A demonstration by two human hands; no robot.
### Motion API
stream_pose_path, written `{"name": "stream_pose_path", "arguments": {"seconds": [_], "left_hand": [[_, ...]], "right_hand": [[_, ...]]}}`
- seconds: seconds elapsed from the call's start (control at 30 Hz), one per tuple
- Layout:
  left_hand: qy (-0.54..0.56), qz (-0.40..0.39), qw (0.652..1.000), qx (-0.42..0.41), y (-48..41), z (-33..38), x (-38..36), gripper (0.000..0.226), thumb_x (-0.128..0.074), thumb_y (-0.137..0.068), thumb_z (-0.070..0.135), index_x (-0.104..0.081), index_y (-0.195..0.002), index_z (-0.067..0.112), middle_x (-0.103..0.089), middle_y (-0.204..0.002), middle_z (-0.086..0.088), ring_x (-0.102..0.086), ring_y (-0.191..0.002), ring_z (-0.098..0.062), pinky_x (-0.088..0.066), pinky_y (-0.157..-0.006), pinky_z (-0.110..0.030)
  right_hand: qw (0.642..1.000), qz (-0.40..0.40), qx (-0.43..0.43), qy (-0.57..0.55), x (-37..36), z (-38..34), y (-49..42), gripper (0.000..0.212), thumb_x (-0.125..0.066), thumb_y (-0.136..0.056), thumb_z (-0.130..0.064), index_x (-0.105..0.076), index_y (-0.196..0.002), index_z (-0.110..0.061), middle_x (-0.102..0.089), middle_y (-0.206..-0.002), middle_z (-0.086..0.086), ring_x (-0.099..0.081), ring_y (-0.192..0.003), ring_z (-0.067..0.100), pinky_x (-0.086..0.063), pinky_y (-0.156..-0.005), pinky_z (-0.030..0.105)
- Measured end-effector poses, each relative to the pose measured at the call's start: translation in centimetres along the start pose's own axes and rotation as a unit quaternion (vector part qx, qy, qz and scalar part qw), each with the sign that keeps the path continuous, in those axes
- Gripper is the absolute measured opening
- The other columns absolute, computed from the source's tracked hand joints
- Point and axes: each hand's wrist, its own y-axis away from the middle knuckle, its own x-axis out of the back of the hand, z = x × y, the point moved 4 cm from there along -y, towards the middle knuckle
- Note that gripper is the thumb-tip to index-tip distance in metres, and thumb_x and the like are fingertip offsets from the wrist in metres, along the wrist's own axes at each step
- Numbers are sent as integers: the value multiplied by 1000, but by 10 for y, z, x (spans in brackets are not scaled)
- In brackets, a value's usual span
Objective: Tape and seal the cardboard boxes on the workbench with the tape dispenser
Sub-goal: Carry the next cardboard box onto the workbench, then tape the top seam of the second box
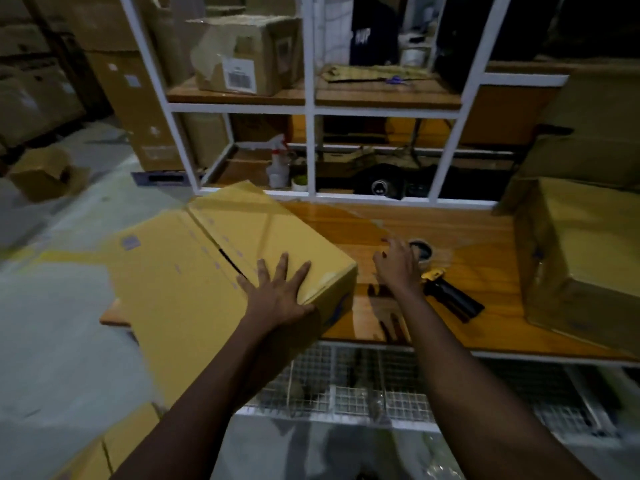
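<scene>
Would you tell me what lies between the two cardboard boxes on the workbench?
In the head view, the tape dispenser lies there on the workbench, with the right hand over its roll.

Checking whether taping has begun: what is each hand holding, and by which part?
Nothing is gripped. The left hand lies flat, fingers spread, on the box top near its corner; the right hand hovers open-fingered over the tape dispenser.
</scene>
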Motion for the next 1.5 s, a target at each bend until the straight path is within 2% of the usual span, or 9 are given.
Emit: {"name": "stream_pose_path", "arguments": {"seconds": [0.13, 0.27, 0.37, 0.5, 0.77, 0.93, 1.2, 1.33, 1.5], "left_hand": [[30, 1, 998, 47, -15, 28, 7, 91, -33, -80, 86, 10, -151, 49, 16, -164, -2, 9, -145, -51, -2, -100, -82], [48, -6, 996, 73, -38, 61, 14, 90, -32, -81, 85, 6, -153, 46, 15, -164, 0, 9, -143, -54, -1, -97, -84], [70, 4, 992, 100, -55, 79, 17, 90, -34, -82, 83, 3, -153, 45, 13, -165, -1, 10, -143, -54, 1, -98, -83], [86, 10, 987, 134, -80, 100, 20, 89, -35, -83, 82, 2, -154, 43, 11, -165, -2, 9, -143, -55, 0, -98, -84], [83, 13, 981, 173, -119, 141, 26, 92, -32, -81, 85, -1, -154, 41, 8, -165, -4, 7, -142, -58, -2, -97, -85], [71, 11, 981, 178, -135, 159, 26, 91, -33, -81, 85, 0, -154, 42, 10, -165, -3, 6, -142, -56, -4, -98, -84], [77, 12, 981, 179, -142, 163, 27, 90, -35, -82, 83, 1, -154, 43, 12, -165, -2, 8, -143, -55, -4, -98, -84], [83, 12, 980, 178, -143, 162, 27, 90, -36, -82, 83, 1, -154, 43, 13, -164, -3, 9, -143, -55, -3, -98, -84], [106, 21, 978, 179, -146, 161, 27, 80, -22, -86, 81, -3, -154, 43, 10, -165, -4, 11, -143, -54, 1, -97, -85]], "right_hand": [[994, 11, -88, 62, 16, 56, 9, 47, -55, -95, -35, -44, -140, -26, -33, -152, 6, -24, -138, 40, -19, -108, 61], [986, 9, -136, 98, 27, 111, 7, 55, -61, -91, -39, -40, -140, -23, -34, -148, 10, -30, -132, 41, -28, -103, 58], [978, -46, -162, 126, 29, 142, 2, 57, -64, -89, -43, -40, -136, -23, -37, -145, 9, -33, -130, 40, -32, -103, 58], [971, -111, -139, 159, 21, 167, -3, 49, -59, -93, -44, -40, -134, -25, -42, -140, 9, -38, -128, 39, -36, -97, 55], [964, -101, -84, 233, 29, 200, -39, 33, -48, -99, -31, -45, -132, -28, -50, -134, 5, -43, -121, 38, -36, -94, 49], [964, -112, -44, 237, 24, 201, -51, 51, -57, -90, -51, -42, -135, -31, -48, -135, 6, -40, -121, 38, -34, -93, 51], [972, -73, -37, 219, 28, 204, -58, 42, -55, -94, -44, -46, -134, -34, -51, -133, 3, -43, -117, 34, -32, -92, 47], [977, -39, -83, 194, 41, 205, -57, 42, -55, -93, -46, -46, -133, -36, -51, -132, 2, -43, -117, 32, -31, -94, 48], [981, 32, -120, 149, 71, 189, -61, 39, -55, -94, -45, -47, -131, -35, -50, -134, 1, -42, -119, 32, -30, -96, 47]]}}
